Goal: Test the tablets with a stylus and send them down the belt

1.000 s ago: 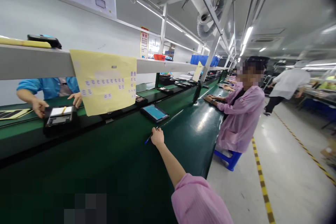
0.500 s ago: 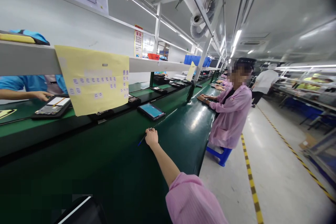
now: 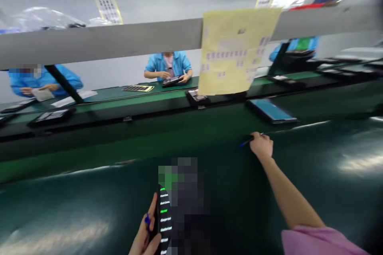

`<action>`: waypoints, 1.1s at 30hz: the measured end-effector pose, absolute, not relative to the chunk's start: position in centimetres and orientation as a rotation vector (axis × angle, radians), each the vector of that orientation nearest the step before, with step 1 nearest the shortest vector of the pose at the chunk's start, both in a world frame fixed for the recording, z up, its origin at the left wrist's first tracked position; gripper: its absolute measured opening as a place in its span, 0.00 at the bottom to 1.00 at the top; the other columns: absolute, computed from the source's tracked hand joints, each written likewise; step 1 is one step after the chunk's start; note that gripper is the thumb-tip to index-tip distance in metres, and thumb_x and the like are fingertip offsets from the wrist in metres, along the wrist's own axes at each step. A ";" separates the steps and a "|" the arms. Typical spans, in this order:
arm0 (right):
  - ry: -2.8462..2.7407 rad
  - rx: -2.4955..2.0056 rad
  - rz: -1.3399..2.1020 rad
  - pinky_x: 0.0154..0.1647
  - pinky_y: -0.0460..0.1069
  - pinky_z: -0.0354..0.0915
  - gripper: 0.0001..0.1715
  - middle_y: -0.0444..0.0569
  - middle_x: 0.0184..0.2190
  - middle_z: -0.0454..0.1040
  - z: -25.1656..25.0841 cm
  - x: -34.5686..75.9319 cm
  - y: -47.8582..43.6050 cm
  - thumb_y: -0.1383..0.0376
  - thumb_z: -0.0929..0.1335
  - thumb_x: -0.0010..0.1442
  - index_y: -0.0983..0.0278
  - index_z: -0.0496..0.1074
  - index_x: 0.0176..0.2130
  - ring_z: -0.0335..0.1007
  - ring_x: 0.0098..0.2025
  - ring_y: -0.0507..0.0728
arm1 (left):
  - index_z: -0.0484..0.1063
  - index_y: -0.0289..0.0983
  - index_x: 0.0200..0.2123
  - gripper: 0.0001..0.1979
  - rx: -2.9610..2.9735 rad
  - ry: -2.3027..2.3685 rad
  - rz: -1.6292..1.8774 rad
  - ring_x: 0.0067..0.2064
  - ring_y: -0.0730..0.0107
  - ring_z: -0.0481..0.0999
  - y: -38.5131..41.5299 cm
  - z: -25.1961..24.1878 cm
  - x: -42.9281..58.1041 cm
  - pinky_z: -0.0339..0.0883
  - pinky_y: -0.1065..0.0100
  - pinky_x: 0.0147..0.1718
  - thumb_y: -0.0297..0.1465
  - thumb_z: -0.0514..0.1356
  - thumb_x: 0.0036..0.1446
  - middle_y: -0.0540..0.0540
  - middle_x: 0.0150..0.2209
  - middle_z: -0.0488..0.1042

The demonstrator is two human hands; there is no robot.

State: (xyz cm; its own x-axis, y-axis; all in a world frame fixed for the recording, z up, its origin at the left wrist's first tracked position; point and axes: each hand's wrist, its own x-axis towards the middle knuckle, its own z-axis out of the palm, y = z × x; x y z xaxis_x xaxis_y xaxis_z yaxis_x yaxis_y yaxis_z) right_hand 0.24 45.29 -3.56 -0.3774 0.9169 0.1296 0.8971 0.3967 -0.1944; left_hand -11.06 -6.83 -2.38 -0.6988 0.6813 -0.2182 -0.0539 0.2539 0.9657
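Observation:
My left hand (image 3: pixel 146 231), low in the view, is wrapped round the edge of a dark device (image 3: pixel 165 219) whose lit screen shows lines of white and green text. Something small and blue shows between its fingers. Part of that screen is pixelated. Out to the right, my right hand (image 3: pixel 262 145) is closed on a thin pen (image 3: pixel 246 142) with a blue tip and rests on the dark green table (image 3: pixel 221 143). Just beyond it lies a tablet (image 3: pixel 273 110) with a blue screen, touched by neither hand.
A yellow sheet (image 3: pixel 236 51) hangs from the grey shelf (image 3: pixel 134 42). Behind it, a dark conveyor (image 3: pixel 155 110) carries device trays (image 3: pixel 51 116). Across the line sit people in blue, one handling a device (image 3: pixel 172 81). A dark post (image 3: pixel 64 83) stands at left.
The view has swung left, so the tablet and my right hand appear farther right. My left hand and the lit text on its device have come into sight. The right hand still holds the pen.

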 end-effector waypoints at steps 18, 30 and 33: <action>-2.477 -1.660 0.181 0.58 0.60 0.56 0.18 0.54 0.52 0.68 -4.2 0.5 45.4 0.70 0.61 0.68 0.65 0.66 0.56 0.55 0.62 0.64 | 0.60 0.36 0.60 0.34 0.228 2.056 1.690 0.56 0.54 0.70 -3.6 -2.2 -11.5 0.67 0.62 0.53 0.49 0.60 0.56 0.45 0.40 0.70; -2.486 -1.682 0.239 0.58 0.59 0.53 0.20 0.55 0.52 0.67 -3.9 0.6 45.3 0.69 0.60 0.68 0.65 0.64 0.58 0.52 0.63 0.65 | 0.62 0.39 0.55 0.26 0.201 2.085 1.726 0.49 0.59 0.72 -3.6 -3.2 -11.5 0.70 0.63 0.46 0.48 0.55 0.61 0.43 0.45 0.70; -2.474 -1.679 0.251 0.58 0.59 0.53 0.20 0.56 0.53 0.67 -3.8 0.5 45.3 0.69 0.60 0.68 0.65 0.65 0.58 0.51 0.63 0.65 | 0.55 0.40 0.61 0.29 0.336 1.897 1.759 0.60 0.58 0.66 -4.6 -2.6 -10.9 0.66 0.61 0.56 0.46 0.55 0.63 0.39 0.60 0.64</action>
